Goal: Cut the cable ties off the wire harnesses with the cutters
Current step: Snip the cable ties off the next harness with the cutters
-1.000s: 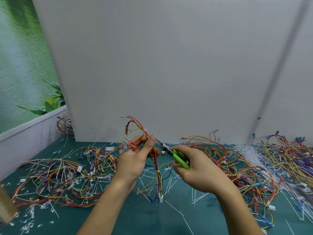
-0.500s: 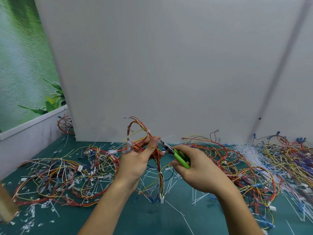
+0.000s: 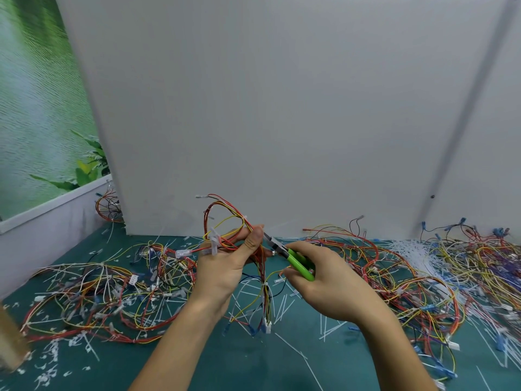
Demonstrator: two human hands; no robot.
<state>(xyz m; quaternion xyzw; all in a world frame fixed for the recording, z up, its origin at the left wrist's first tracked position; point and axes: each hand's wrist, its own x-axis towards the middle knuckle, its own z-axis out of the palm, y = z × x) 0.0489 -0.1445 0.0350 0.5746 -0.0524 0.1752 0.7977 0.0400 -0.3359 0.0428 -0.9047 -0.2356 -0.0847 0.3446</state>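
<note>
1. While my left hand [image 3: 225, 266] grips the wire harness [image 3: 264, 273] up off the green mat [image 3: 239, 362], my thumb presses the bundle against my fingers. The loop stands above my fist and the tail hangs straight down to a white connector [image 3: 267, 330] low over the mat.
2. Reason for the lift, as I read it: the bundle is in free air, clear of the tangles, so the cutter nose can reach it from the side.
3. My right hand [image 3: 329, 286] is wrapped round the green handles of the cutters [image 3: 296, 261]. The nose points up-left and ends just beside my left thumb, at the bundle.
4. I can't tell the jaw gap, or whether the tip is actually on a tie: too small and partly hidden by the thumb.
5. Thumb that close probably pins the wires so the tie doesn't roll. The risk is nicking insulation or skin.
6. One white cable tie [image 3: 265, 287] is on the hanging tail below my left hand, uncut. It is the likely next target.
7. On the mat there's a tangled harness pile on the left [image 3: 98, 300], another on the right [image 3: 394, 277], white tie offcuts [image 3: 48, 371] scattered about, and a heap of long white strips [image 3: 408, 249] at the back right.
8. My guess is mid-job. I can't tell which pile is done.
</note>
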